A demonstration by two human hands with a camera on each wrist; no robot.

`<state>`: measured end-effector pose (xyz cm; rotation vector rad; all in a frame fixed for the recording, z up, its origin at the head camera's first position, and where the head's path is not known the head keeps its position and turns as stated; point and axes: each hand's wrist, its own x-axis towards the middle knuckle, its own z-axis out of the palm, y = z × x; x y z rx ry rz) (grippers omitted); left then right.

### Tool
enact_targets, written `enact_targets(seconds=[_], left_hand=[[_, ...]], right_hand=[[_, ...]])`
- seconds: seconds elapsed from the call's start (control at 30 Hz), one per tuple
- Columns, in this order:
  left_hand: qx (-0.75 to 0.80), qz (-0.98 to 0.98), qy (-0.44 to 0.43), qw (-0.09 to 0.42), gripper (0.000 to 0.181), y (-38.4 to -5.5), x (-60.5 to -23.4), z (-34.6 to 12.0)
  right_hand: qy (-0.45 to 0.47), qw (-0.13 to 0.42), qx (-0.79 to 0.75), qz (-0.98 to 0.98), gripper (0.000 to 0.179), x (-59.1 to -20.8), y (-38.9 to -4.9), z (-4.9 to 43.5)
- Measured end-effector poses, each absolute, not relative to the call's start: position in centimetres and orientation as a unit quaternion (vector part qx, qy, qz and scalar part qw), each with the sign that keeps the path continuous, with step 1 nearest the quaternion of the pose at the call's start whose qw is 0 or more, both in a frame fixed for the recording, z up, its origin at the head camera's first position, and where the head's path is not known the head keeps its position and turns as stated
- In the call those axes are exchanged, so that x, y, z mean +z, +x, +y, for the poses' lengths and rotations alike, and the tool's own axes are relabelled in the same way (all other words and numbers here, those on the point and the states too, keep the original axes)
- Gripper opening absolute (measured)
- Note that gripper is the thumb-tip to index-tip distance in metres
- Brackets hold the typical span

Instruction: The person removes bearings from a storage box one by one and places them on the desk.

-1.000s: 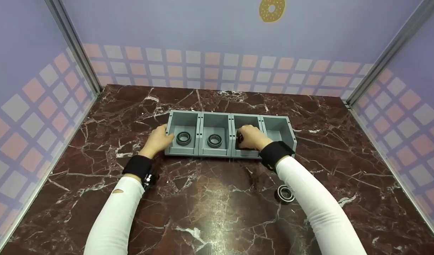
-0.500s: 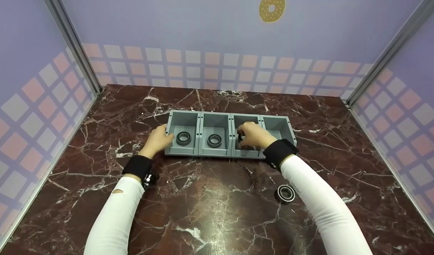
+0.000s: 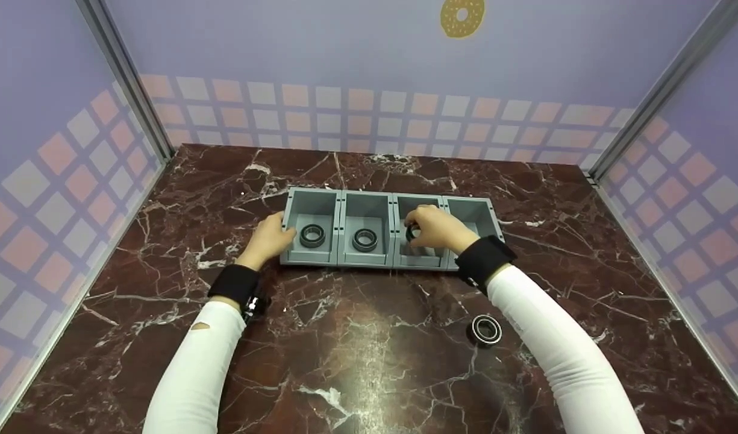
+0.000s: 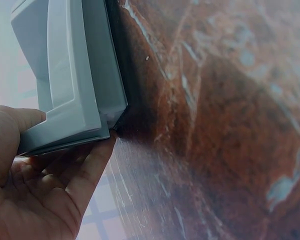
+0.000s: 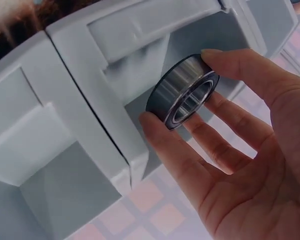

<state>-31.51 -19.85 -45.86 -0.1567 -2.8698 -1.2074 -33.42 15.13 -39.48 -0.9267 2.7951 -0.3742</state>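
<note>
A row of joined grey storage bins [image 3: 365, 264] stands on the marble-patterned table. My left hand [image 3: 268, 239] grips the side wall of the leftmost bin, thumb over the rim and fingers along the outside, as the left wrist view shows. Inside the third bin from the left, my right hand [image 3: 438, 228] pinches a ball bearing [image 5: 177, 87] between thumb and fingertips. That bearing is tilted in the right wrist view and partly covered by the hand in the head view. One bearing [image 3: 312, 243] lies in the leftmost bin, another bearing [image 3: 365, 246] in the second.
A further bearing [image 3: 476, 342] lies on the table [image 3: 369, 374] in front of the bins, beside the right sleeve [image 3: 561, 349]. The rightmost bin [image 3: 472, 208] is partly hidden by the right hand. Printed panels [image 3: 369, 54] enclose the back and sides.
My right hand and forearm have shifted slightly to the right, with the hand raised a little in the third bin. More of that bin's inside shows. The left hand stays still.
</note>
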Motion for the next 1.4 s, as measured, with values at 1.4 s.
enact_targets(seconds=[1.4], left_hand=[[-0.384, -0.922, -0.047, 0.017, 0.044, -31.7, -46.2, -19.8]], right_hand=[[-0.392, 0.042, -0.139, 0.909, 0.031, -37.8, -29.5, 16.5]])
